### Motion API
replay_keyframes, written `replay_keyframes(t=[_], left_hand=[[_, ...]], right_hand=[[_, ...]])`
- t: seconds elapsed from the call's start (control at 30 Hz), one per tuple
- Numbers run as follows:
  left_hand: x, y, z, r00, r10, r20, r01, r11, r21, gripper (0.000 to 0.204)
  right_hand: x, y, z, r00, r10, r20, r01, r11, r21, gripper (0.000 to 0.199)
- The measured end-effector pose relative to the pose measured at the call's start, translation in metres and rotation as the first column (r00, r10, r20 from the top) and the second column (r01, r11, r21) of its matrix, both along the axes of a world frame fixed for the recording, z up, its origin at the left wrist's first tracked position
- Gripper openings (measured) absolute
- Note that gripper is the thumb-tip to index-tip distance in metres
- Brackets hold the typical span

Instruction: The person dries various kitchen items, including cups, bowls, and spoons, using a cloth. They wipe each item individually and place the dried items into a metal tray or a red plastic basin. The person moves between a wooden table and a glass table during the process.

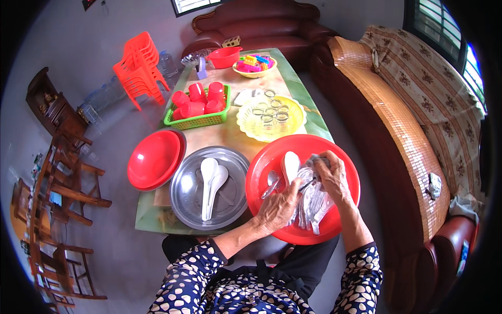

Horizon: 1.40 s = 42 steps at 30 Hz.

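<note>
Over a large red basin [259, 157] at the table's near edge, my two hands work close together. My left hand [280, 208] pinches a thin metal utensil, probably a spoon, whose far end is hidden. My right hand [332, 175] is closed round a grey cloth [315, 161] against that utensil. A pale, striped cloth [314, 206] hangs or lies below the hands. Inside the basin, a white spoon [290, 166] leans beside a metal spoon [272, 179]. To the left, two white spoons [208, 183] lie in a steel basin [183, 201].
Red bowls [154, 159] sit left of the steel basin. Farther back are a green basket [201, 122] of red cups, a yellow tray [246, 123] with several clear round pieces, and a yellow bowl [253, 74] of toy blocks. A long sofa [389, 136] runs along the right.
</note>
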State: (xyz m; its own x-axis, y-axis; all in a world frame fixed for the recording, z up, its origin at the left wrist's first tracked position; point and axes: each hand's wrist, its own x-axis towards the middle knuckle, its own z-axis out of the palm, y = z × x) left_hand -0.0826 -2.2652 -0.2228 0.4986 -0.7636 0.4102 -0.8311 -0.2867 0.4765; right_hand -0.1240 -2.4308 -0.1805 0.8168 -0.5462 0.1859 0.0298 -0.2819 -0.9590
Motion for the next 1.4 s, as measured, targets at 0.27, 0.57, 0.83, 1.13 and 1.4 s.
replay_keyframes(t=[0.27,0.57,0.83,1.13,1.4], left_hand=[[0.028,0.002,0.012,0.086,-0.199,-0.976,-0.153,0.966,-0.210,0.051],[0.031,0.000,0.001,-0.244,-0.287,-0.926,-0.228,0.945,-0.233,0.051],[0.033,0.004,0.002,-0.313,-0.325,-0.893,-0.194,0.942,-0.275,0.045],[0.032,0.003,0.002,-0.264,-0.341,-0.902,-0.221,0.932,-0.288,0.043],[0.036,0.000,0.001,-0.188,-0.300,-0.935,-0.230,0.939,-0.254,0.030]], right_hand=[[-0.007,-0.027,-0.059,0.925,-0.213,-0.314,0.045,0.884,-0.466,0.025],[-0.025,-0.009,-0.040,0.987,0.042,-0.152,-0.115,0.852,-0.510,0.015],[0.028,0.016,-0.051,0.998,0.054,0.017,-0.039,0.880,-0.474,0.022],[0.039,0.022,-0.054,0.990,-0.127,0.055,0.135,0.799,-0.586,0.024],[0.012,0.041,-0.045,0.996,0.058,0.075,-0.005,0.821,-0.570,0.023]])
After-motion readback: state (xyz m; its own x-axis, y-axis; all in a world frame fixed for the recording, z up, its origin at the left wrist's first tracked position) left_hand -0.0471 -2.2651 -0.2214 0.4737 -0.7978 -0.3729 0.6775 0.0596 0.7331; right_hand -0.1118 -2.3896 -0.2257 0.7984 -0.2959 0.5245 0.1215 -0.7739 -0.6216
